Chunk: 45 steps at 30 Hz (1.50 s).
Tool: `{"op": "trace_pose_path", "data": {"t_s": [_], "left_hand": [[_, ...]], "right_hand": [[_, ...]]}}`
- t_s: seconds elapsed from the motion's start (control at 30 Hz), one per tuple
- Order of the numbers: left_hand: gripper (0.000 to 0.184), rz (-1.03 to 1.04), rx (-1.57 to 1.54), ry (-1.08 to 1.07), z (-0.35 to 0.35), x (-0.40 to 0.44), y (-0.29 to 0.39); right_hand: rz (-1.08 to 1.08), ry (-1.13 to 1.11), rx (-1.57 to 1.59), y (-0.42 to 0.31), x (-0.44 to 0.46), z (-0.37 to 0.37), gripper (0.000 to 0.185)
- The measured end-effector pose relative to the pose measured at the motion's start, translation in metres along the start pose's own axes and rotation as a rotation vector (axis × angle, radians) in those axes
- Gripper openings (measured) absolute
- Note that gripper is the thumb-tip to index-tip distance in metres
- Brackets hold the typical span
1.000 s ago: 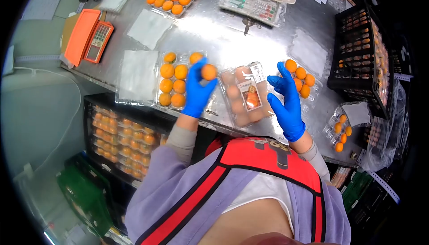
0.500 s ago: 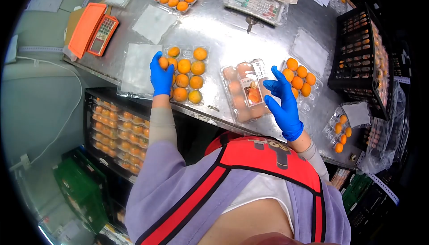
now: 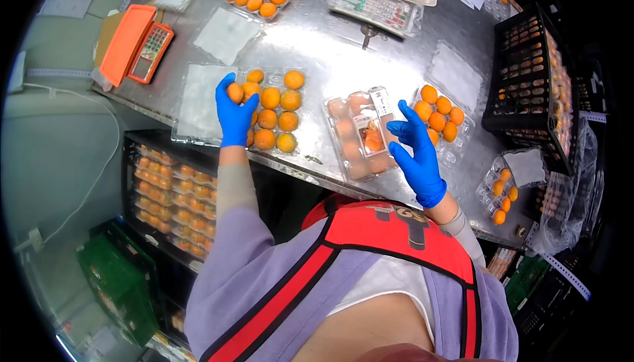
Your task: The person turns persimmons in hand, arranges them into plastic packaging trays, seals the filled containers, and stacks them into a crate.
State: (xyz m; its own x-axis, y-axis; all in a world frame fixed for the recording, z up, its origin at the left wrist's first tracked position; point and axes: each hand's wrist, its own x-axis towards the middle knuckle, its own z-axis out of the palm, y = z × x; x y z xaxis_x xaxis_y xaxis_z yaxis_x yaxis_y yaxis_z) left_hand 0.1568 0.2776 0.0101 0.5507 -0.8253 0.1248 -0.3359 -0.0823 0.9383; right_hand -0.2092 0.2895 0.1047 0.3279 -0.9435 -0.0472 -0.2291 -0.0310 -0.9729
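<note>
Head view: the left hand (image 3: 233,116) has an orange fruit (image 3: 234,92) between thumb and fingers, beside the filled tray (image 3: 300,112) on the counter (image 3: 317,51). A loose pinch could let it roll; pressing it against neighbouring fruit might bruise them. The right hand's fingers are spread, holding nothing; that hand (image 3: 422,167) is near a lidded, labelled pack (image 3: 335,156) of fruit; whether they touch, I can't tell. The black crate (image 3: 512,124) holds more packed fruit.
</note>
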Motion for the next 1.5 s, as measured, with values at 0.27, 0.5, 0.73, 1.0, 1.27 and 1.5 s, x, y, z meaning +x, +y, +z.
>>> {"op": "trace_pose_path", "data": {"t_s": [0.27, 0.5, 0.73, 1.0, 1.27, 1.5], "left_hand": [[0.064, 0.209, 0.148, -0.339, 0.064, -0.073, 0.011], [0.056, 0.313, 0.241, -0.448, 0.075, -0.085, 0.005], [0.056, 0.213, 0.13, 0.036, 0.033, -0.021, -0.019], [0.059, -0.098, 0.273, -0.174, -0.001, 0.013, -0.047], [0.058, -0.084, 0.176, -0.3, -0.018, 0.027, -0.077], [0.045, 0.205, 0.529, -0.129, -0.006, 0.021, -0.052]], "right_hand": [[-0.019, -0.011, 0.028, 0.003, 0.001, 0.004, 0.066], [0.008, -0.03, 0.015, 0.008, -0.001, 0.002, 0.066], [0.027, -0.031, 0.022, 0.006, -0.004, -0.003, 0.066], [0.037, -0.021, 0.023, 0.009, -0.006, -0.012, 0.065], [0.047, 0.03, 0.007, 0.023, -0.009, -0.029, 0.064], [0.069, 0.068, 0.034, 0.033, -0.009, -0.039, 0.064]]}}
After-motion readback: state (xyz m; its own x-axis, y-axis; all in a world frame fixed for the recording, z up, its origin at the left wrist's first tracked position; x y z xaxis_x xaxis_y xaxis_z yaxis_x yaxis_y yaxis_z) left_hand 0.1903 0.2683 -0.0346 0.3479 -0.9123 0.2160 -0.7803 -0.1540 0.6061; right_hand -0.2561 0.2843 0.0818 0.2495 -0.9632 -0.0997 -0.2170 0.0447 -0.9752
